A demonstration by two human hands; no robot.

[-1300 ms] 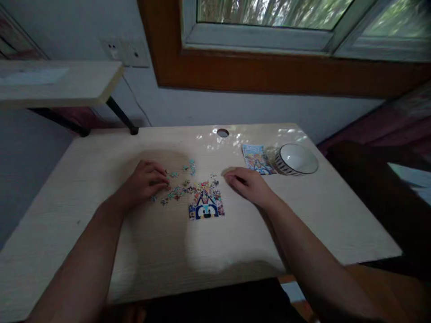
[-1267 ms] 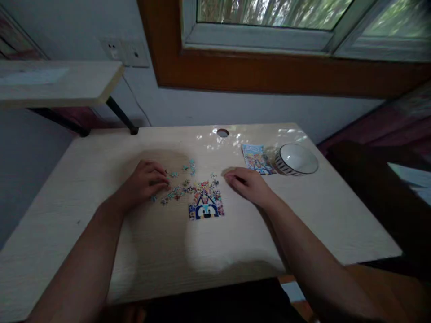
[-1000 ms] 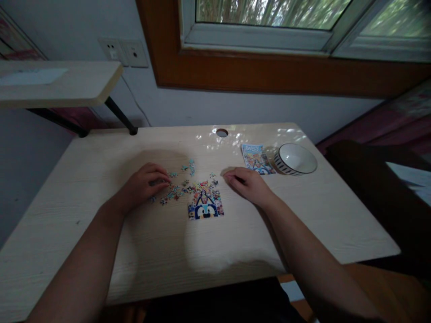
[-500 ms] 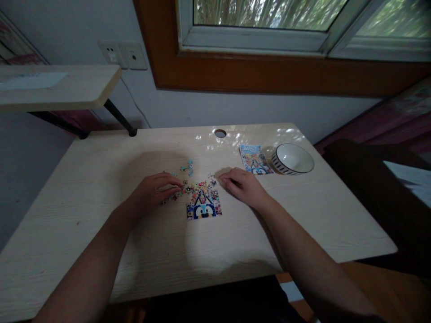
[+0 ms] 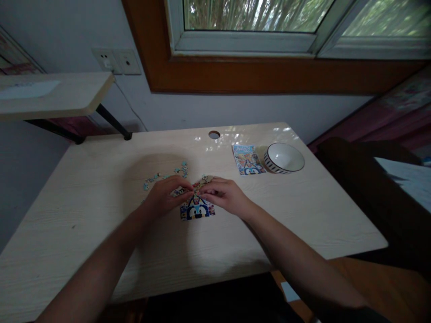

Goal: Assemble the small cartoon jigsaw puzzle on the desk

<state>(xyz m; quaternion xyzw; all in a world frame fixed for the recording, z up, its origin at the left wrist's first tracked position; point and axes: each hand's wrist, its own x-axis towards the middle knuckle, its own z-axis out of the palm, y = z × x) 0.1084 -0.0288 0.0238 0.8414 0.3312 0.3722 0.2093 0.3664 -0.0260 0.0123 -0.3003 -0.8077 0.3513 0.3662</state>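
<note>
A partly assembled jigsaw puzzle point(image 5: 198, 212) with a blue cartoon dog face lies flat on the table before me. At its upper part the fingertips of both hands nearly meet. My left hand point(image 5: 167, 194) comes in from the left, thumb and fingers pinched around a small jigsaw piece that they mostly cover. From the right, my right hand point(image 5: 226, 194) is pinched at the same spot, its fingers curled; it seems to grip the small piece too. Loose jigsaw pieces point(image 5: 182, 169) lie beyond and left of my left hand, and several more pieces point(image 5: 204, 179) lie just behind the fingertips.
A picture card point(image 5: 248, 160) with the same dog design lies at the back right, beside a white bowl point(image 5: 285, 158) with dark stripes. The wooden table point(image 5: 286, 215) has a round cable hole point(image 5: 214, 134) near its back edge. A raised shelf point(image 5: 57, 96) stands at the left.
Both hands have come together over the puzzle: the left moved right from the loose pieces, the right moved left and nearer. The view has shifted slightly.
</note>
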